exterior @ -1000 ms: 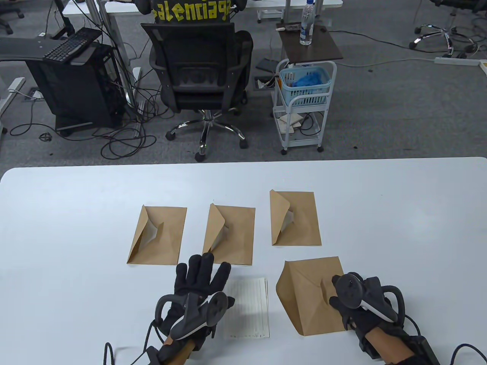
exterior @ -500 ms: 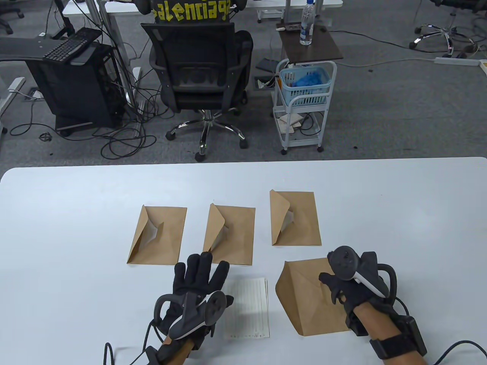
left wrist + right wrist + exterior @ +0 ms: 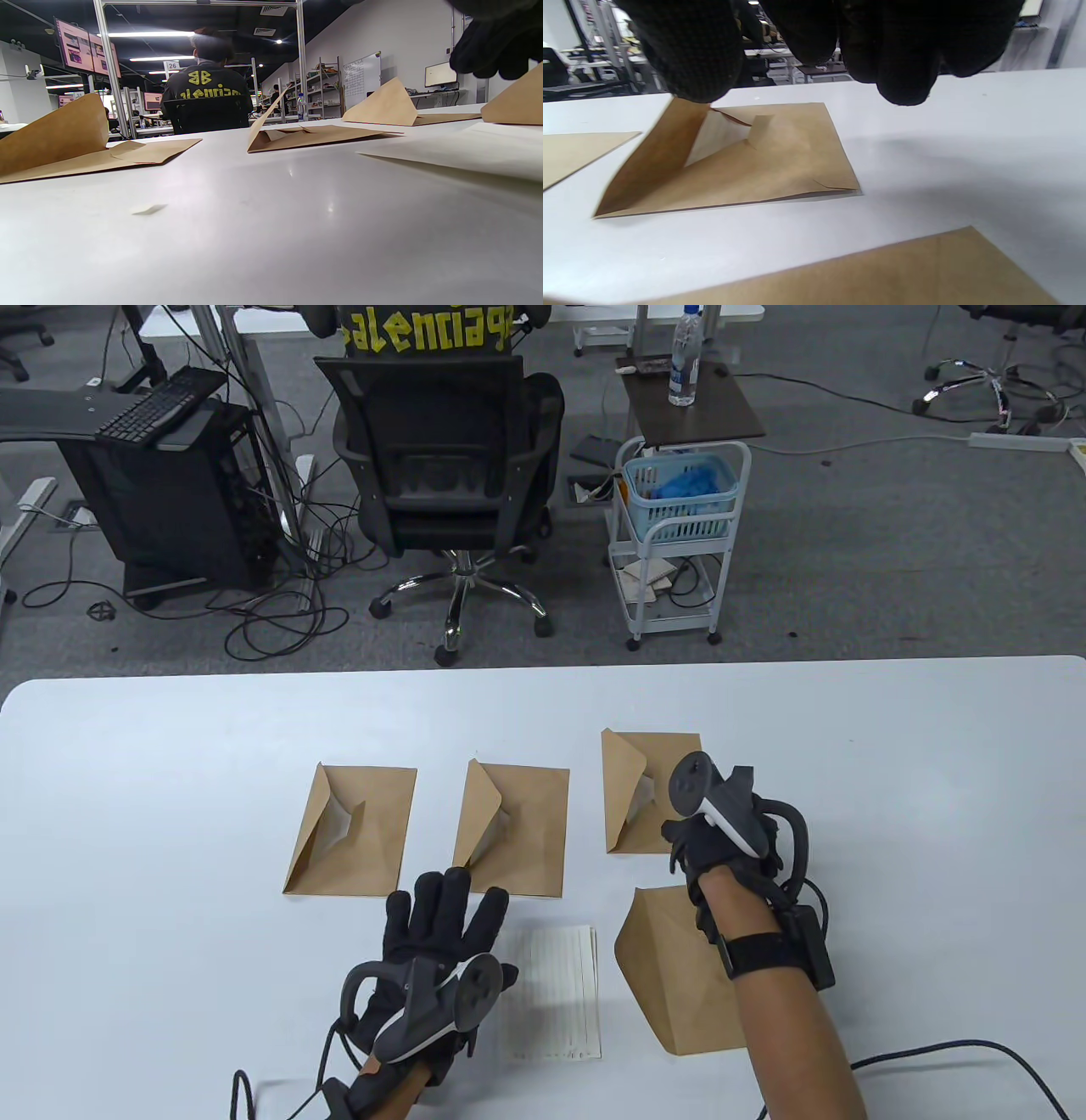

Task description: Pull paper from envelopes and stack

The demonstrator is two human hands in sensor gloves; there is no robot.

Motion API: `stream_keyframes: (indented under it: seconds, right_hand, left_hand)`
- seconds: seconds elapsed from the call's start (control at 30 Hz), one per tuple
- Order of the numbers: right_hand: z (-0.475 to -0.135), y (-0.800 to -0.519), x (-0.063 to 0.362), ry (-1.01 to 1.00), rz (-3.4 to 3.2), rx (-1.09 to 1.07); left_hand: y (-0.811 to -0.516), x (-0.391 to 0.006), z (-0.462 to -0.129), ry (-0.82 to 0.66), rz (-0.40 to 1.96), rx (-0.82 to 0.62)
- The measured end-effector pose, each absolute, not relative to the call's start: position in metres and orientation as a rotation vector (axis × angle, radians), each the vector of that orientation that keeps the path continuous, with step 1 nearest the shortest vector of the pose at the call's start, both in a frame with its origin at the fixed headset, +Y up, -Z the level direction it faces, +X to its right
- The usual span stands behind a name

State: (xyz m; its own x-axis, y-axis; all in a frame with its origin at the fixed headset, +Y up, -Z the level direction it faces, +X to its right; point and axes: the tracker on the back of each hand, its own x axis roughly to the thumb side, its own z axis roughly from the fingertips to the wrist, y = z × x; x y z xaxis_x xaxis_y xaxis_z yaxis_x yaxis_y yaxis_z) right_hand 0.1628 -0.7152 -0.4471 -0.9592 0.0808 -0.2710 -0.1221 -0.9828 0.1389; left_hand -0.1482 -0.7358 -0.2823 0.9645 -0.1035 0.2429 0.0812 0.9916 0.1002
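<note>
Envelopes, four brown ones, lie on the white table (image 3: 891, 746) from above: three (image 3: 352, 831) (image 3: 517, 831) (image 3: 670, 789) in a row, long axes running away from the person, flaps lifted at their left edges, and a fourth (image 3: 670, 976) nearer, beside the lined paper (image 3: 556, 993). The left hand (image 3: 441, 933) rests flat, fingers spread, touching that sheet. In the right wrist view the right hand (image 3: 814, 42) hovers with curled fingers over the rightmost envelope (image 3: 780, 165), holding nothing.

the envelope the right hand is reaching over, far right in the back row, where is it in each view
Table view: the far-right envelope lies right of centre, partly under the right hand.
Left wrist view: right of centre, its raised flap standing before the back wall.
Right wrist view: centre-left, the same envelope just below the gloved fingers.
Shared landmark: the emptied envelope near the person, seen at right edge and bottom edge.
</note>
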Motion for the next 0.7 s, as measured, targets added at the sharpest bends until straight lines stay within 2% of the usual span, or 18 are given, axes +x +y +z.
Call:
stream_keyframes:
  seconds: [0.27,0.4,0.5,0.7]
  right_hand:
    - [-0.469,-0.752,0.162,0.387,2.934,-0.473]
    - [-0.470,-0.756,0.153,0.392,3.015,-0.491]
    - [-0.471,-0.756,0.149,0.323,3.042,-0.501]
    - [-0.475,-0.756,0.157,0.416,2.907,-0.543]
  left_hand:
    - [-0.735,-0.151,-0.283,-0.236,-0.095,0.089]
    - [-0.736,-0.152,-0.285,-0.229,-0.098,0.083]
    - [-0.735,-0.152,-0.284,-0.227,-0.102,0.085]
    - [-0.735,-0.152,-0.284,-0.229,-0.101,0.094]
